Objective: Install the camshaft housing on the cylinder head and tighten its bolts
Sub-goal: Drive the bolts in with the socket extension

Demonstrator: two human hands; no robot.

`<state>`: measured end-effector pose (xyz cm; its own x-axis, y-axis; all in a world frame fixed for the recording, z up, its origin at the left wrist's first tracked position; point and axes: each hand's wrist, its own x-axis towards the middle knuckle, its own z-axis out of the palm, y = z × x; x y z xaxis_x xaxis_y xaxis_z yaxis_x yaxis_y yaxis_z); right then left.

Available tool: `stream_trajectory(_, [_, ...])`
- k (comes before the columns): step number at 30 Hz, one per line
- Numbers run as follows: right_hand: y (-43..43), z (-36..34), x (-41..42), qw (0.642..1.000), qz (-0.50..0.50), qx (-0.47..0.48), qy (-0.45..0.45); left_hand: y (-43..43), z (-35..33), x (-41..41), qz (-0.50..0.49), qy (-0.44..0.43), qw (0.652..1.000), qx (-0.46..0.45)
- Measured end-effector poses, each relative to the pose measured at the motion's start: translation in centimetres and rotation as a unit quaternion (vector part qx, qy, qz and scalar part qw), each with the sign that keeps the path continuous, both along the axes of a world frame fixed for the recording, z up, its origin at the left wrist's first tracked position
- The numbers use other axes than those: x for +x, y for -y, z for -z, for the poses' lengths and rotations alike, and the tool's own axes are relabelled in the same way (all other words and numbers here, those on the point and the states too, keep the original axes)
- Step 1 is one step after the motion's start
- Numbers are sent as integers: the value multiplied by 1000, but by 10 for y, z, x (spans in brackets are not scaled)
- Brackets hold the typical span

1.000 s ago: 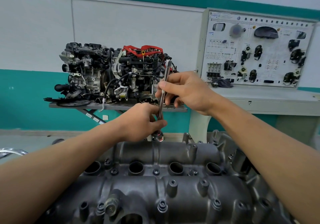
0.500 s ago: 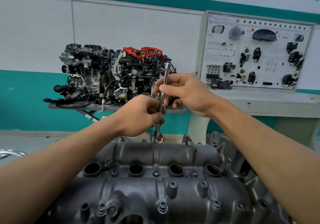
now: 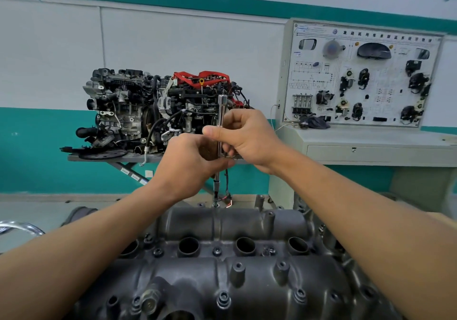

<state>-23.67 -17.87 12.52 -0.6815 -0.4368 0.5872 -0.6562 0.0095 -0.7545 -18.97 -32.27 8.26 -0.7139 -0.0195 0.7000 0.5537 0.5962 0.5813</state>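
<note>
The dark grey camshaft housing (image 3: 237,277) fills the bottom of the view, with round plug holes in a row and several bolts seated in its bosses. A slim chrome extension bar (image 3: 220,112) stands upright, its socket end down on a bolt (image 3: 216,204) at the housing's far edge. My left hand (image 3: 188,168) grips the bar's lower half. My right hand (image 3: 247,139) pinches the bar higher up with thumb and fingers. The bar's middle is hidden by both hands.
A complete engine (image 3: 158,112) with red hoses sits on a grey lift table (image 3: 116,157) at the far wall. A white training panel (image 3: 361,77) on a cabinet stands at the right. A chrome tube (image 3: 19,228) curves in at the left edge.
Both hands have risen along the bar, and my left hand has drawn close under my right. The bar now stands more upright on the far bolt.
</note>
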Motion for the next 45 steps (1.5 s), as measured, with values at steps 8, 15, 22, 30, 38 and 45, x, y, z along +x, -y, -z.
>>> stream_trajectory(8, [-10,-9,2,995,-82,49,43,1,-4,1,54,69,996,-31])
stream_trajectory(15, [-7,-5,0,999,-22,25,10,3,-6,2,9,31,999,-13])
stream_trajectory(22, [-10,-11,3,997,-56,33,39,3,-6,4,24,49,995,-79])
stream_trajectory(30, [-13,-10,-2,1000,-22,21,6,1,-3,4,-3,31,998,-57])
stream_trajectory(38, [-15,-14,0,997,-44,51,34,-1,1,1,0,52,997,-59])
stream_trajectory(45, [-28,-19,1,995,-68,41,58,-7,5,2,-5,53,995,-89])
